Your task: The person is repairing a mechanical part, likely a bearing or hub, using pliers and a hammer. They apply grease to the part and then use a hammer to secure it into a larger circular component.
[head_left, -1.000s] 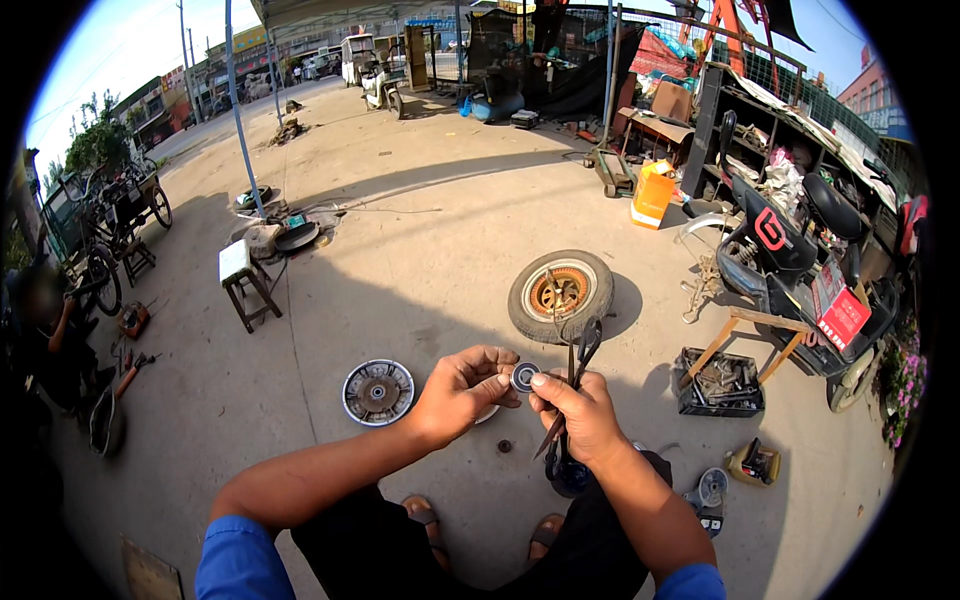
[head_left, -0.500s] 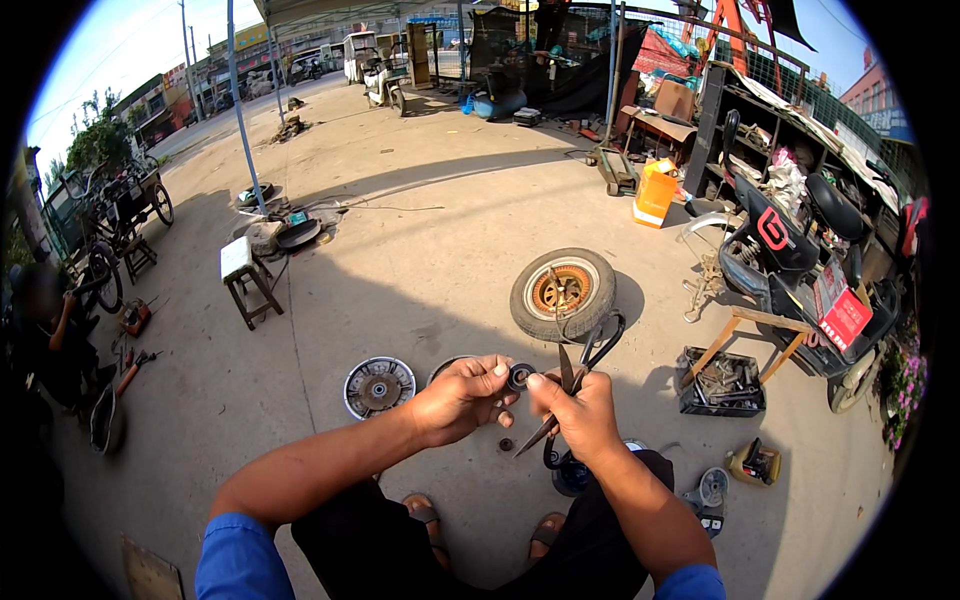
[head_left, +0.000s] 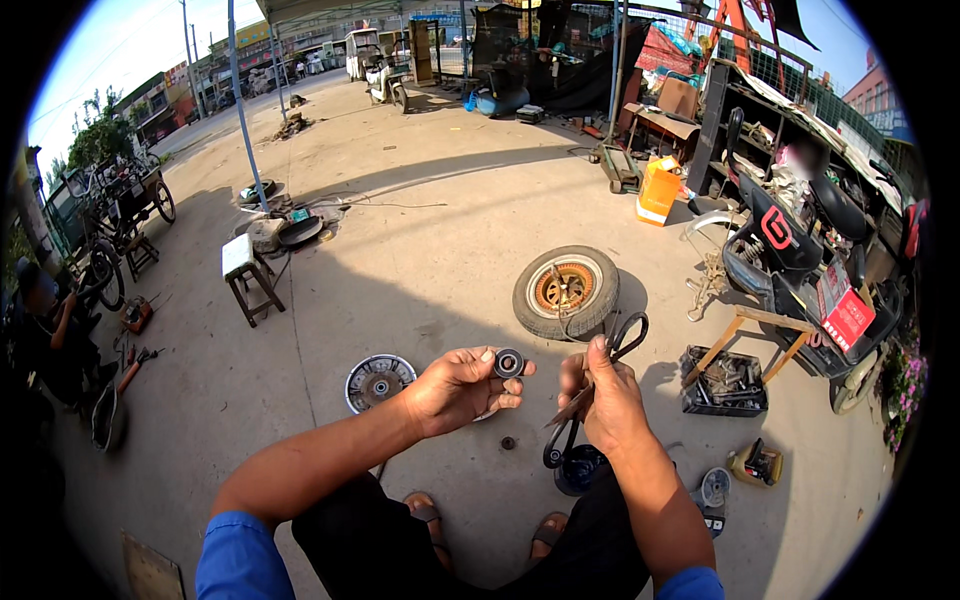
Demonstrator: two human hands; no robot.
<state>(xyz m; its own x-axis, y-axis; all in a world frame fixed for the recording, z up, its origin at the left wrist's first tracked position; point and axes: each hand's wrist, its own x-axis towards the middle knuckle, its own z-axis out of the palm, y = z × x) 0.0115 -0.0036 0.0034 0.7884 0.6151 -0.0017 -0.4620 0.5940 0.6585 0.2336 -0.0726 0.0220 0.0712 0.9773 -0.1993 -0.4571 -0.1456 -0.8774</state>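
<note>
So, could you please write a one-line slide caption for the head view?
Left hand holding a small round bearing, right hand holding scissors; a wheel lies on the ground beyond.

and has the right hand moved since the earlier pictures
Yes: judged against the tyred wheel on the ground, the right hand has shifted to the right, away from the bearing in the left hand.

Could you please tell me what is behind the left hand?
Beyond the left hand, a round silver wheel part is partly visible; its lower right edge is covered. Anything directly behind the palm is hidden.
</note>
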